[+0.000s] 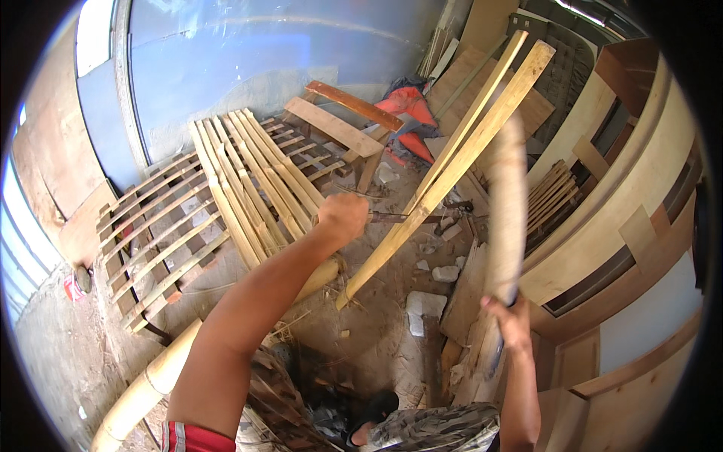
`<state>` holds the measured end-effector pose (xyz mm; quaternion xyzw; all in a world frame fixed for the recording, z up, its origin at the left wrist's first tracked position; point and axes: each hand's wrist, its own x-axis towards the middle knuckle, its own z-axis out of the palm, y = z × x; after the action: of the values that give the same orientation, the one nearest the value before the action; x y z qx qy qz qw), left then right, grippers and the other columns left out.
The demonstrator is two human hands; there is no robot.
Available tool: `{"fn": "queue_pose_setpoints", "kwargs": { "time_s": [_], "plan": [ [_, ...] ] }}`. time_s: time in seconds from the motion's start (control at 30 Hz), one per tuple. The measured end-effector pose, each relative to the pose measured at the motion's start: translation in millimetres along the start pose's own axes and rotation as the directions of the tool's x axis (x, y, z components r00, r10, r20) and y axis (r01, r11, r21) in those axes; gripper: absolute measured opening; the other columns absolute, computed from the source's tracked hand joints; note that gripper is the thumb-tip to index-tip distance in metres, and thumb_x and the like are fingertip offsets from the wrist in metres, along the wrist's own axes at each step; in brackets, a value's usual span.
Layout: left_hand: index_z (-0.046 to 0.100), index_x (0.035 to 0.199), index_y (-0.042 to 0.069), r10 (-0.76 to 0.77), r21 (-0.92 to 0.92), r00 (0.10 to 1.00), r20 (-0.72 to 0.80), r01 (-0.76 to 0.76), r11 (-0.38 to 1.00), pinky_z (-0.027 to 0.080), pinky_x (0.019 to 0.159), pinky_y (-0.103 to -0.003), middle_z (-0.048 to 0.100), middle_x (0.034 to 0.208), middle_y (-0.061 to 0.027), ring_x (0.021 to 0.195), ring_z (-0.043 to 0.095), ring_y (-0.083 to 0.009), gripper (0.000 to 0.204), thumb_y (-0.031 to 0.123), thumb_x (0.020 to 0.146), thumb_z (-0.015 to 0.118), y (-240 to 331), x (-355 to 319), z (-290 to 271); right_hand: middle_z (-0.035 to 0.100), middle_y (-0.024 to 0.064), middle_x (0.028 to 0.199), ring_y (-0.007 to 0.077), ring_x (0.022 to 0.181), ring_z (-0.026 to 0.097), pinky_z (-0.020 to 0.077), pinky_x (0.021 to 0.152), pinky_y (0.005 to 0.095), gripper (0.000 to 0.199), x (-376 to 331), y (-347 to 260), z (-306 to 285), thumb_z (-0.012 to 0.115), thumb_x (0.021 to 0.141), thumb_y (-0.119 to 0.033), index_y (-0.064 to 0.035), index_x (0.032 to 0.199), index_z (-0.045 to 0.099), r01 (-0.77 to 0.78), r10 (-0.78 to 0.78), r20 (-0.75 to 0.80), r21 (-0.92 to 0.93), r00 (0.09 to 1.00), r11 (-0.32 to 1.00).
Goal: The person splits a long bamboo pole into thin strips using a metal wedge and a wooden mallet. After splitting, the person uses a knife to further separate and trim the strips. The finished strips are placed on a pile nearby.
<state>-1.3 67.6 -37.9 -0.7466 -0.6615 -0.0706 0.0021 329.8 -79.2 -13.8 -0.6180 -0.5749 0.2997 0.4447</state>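
My left hand is closed around the handle of a machete, and its narrow dark blade points right. That blade lies across a long bamboo strip, lodged at or near its split. The strip leans up to the right with its lower end close to the floor, and above the blade it parts into two lengths. In my right hand is the lower end of a thick wooden club. The club stands nearly upright to the right of the strip, blurred by motion.
Several split bamboo strips lie on a slatted bamboo frame at the left. A wooden bench stands behind. A thick bamboo pole lies at lower left. Rubble litters the floor; wooden panels line the right.
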Motion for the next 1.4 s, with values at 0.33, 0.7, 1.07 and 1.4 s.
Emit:
{"fn": "queue_pose_setpoints", "kwargs": {
  "time_s": [0.33,0.7,1.07,1.4],
  "plan": [
    [0.072,0.095,0.003,0.095,0.000,0.995,-0.006,-0.095,0.995,0.058,0.076,-0.039,0.071,0.099,-0.0160,0.094,0.070,-0.0310,0.025,0.022,0.080,0.070,-6,1,-2,0.061,0.0236,0.118,0.0326,0.108,0.060,0.0435,0.098,0.0376,0.072,-20,99,37,0.080,0.071,-0.030,0.0092,0.125,0.053,-0.077,0.169,0.128,-0.528,0.977,0.846],
    [0.073,0.096,0.006,-0.002,-0.001,0.999,0.047,0.002,1.000,0.056,0.080,-0.037,0.071,0.103,-0.0127,0.098,0.069,-0.0284,0.017,0.015,0.084,0.066,-8,-8,-3,0.061,0.0182,0.109,0.0249,0.101,0.058,0.0464,0.091,0.0371,0.073,2,15,11,0.081,0.073,-0.033,0.0116,0.122,0.049,0.072,-0.030,-0.153,0.276,0.988,0.958],
    [0.072,0.097,0.005,0.005,0.004,1.000,0.019,-0.005,1.000,0.057,0.080,-0.039,0.071,0.102,-0.0141,0.098,0.069,-0.0295,0.026,0.024,0.080,0.072,-13,10,18,0.065,0.0187,0.111,0.0286,0.100,0.063,0.0475,0.092,0.0379,0.074,-19,49,27,0.081,0.068,-0.029,0.0101,0.124,0.052,-0.224,0.268,0.100,-0.319,0.958,0.921],
    [0.073,0.095,0.006,0.024,-0.037,0.999,0.025,-0.023,0.999,0.056,0.081,-0.037,0.071,0.105,-0.0138,0.100,0.069,-0.0291,0.016,0.010,0.083,0.063,1,5,26,0.062,0.0170,0.109,0.0233,0.094,0.061,0.0487,0.086,0.0367,0.058,4,90,58,0.078,0.076,-0.026,0.0077,0.117,0.055,-0.037,0.061,-0.271,0.092,0.961,0.995]
  ]
}}
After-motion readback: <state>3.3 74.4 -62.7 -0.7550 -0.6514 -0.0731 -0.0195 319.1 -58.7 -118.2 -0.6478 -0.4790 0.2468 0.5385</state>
